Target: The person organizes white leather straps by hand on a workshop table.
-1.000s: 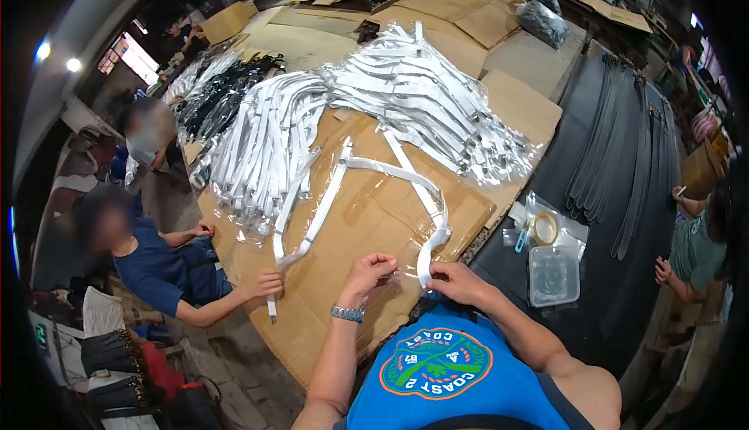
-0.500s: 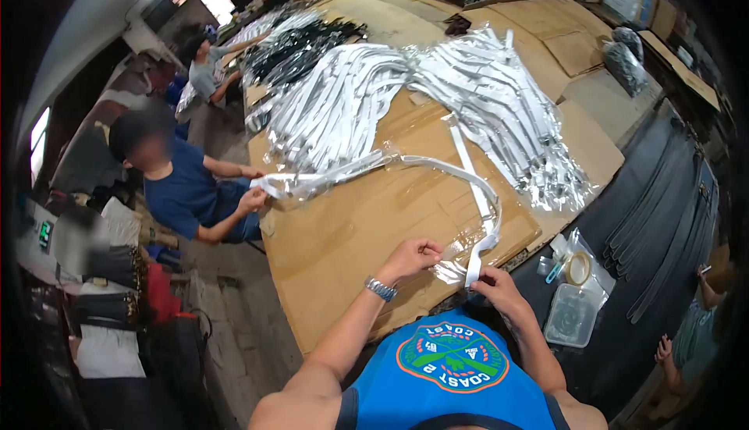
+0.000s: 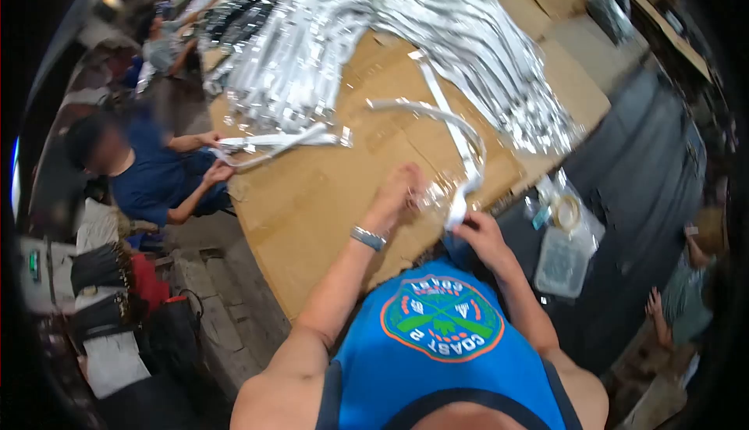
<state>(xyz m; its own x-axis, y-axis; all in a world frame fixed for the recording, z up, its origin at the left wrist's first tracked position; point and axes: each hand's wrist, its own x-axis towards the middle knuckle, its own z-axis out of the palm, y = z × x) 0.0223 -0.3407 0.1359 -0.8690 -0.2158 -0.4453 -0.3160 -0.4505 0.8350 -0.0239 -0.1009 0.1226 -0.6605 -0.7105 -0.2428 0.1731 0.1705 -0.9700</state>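
Note:
A white strap (image 3: 470, 174) curves over the cardboard, with a clear plastic sleeve (image 3: 434, 193) around or beside its near end. My right hand (image 3: 481, 236) pinches that near end between thumb and fingers, close to the table's front edge. My left hand (image 3: 402, 190), with a metal watch on the wrist, is just left of the plastic sleeve. Motion smears its fingers, so I cannot make out whether they grip the plastic. The strap's far part bends left across the cardboard, crossing a straight white piece (image 3: 437, 98).
Piles of plastic-wrapped white straps (image 3: 300, 51) lie at the back of the cardboard-covered table (image 3: 312, 219). A co-worker (image 3: 148, 165) at the left edge handles another white strap (image 3: 273, 145). At right are a tape roll (image 3: 566, 214) and a clear plastic box (image 3: 562, 264) on black cloth.
The whole view has shifted. The co-worker's strap has been drawn left, away from mine, and lies folded shorter. My right hand still pinches the strap end; my left hand has blurred with motion.

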